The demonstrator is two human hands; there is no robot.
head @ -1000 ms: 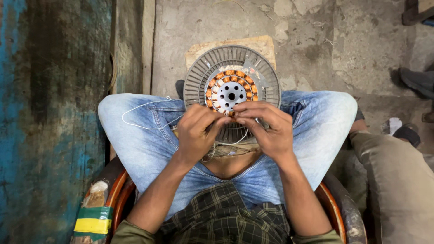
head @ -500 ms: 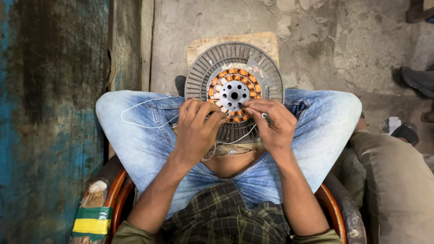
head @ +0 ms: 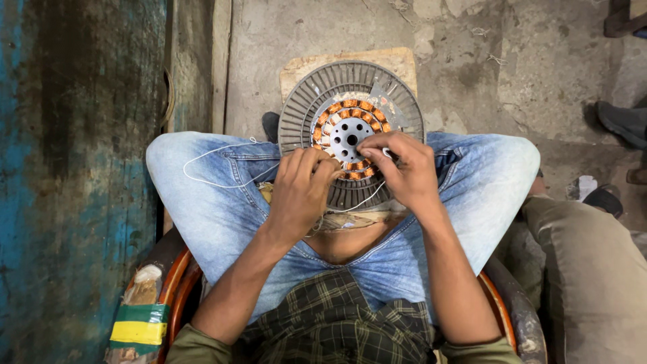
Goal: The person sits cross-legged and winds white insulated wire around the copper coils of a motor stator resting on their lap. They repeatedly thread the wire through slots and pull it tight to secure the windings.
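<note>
2 hands work on the round motor stator (head: pixel 351 128) propped between the knees: left hand (head: pixel 301 192) pinched together on its lower coils, right hand (head: pixel 402 167) pinching thin white wire (head: pixel 222 182). Likely heavy and rigid; windings look delicate, so the ribbed rim just beyond both grips is safest.

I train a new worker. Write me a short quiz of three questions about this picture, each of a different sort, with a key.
1. True or false: the round grey disc with the ring of copper coils rests between the person's knees.
2. What trails over the leg in blue jeans? A) a red rope B) a thin white wire C) a chain
3. Fill in: both the left hand and the right hand work at the disc's ____ edge.

Key: 1 true; 2 B; 3 near (lower)
</note>
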